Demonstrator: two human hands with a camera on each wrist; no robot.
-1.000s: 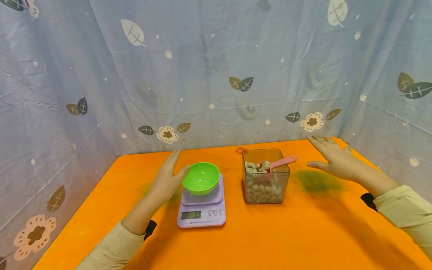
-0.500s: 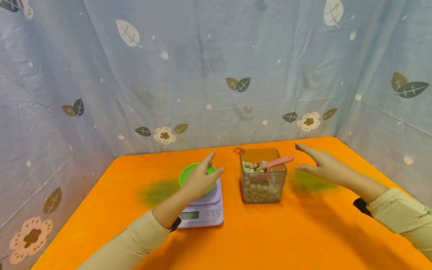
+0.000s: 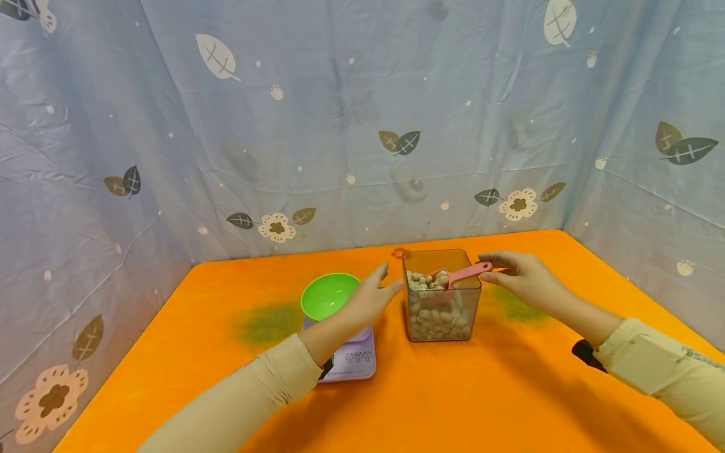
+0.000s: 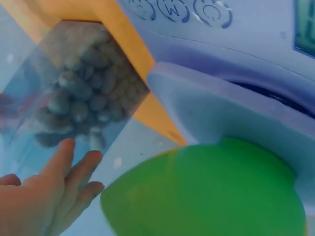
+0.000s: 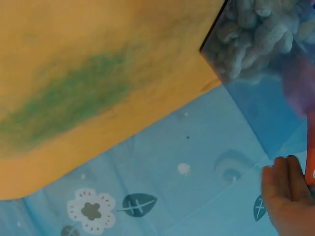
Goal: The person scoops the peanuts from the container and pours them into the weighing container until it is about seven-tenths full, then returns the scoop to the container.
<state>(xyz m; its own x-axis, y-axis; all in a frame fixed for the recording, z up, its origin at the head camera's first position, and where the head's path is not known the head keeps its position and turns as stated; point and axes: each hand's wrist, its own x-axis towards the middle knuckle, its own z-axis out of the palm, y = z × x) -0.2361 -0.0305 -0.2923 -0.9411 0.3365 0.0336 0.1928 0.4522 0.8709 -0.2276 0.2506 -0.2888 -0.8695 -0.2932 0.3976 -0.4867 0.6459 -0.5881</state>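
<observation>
Reach stage is being judged: scoop not yet gripped. Left hand (image 3: 370,297) is being held open, fingers straight, just beside the clear container (image 3: 443,314) of nuts on the desk (image 3: 453,402), contact unclear. Right hand (image 3: 518,277) is being brought to the pink scoop (image 3: 461,275) handle, fingers loosely extended, touching or nearly. Next, a pinch on the handle is being called for.

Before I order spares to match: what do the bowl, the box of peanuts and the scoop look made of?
Green bowl: probably plastic, with an even, slightly glossy colour.
Box: clear hard plastic, likely acrylic; the peanuts show through its straight walls.
Pink scoop: seemingly matte plastic, moulded in one piece.
</observation>
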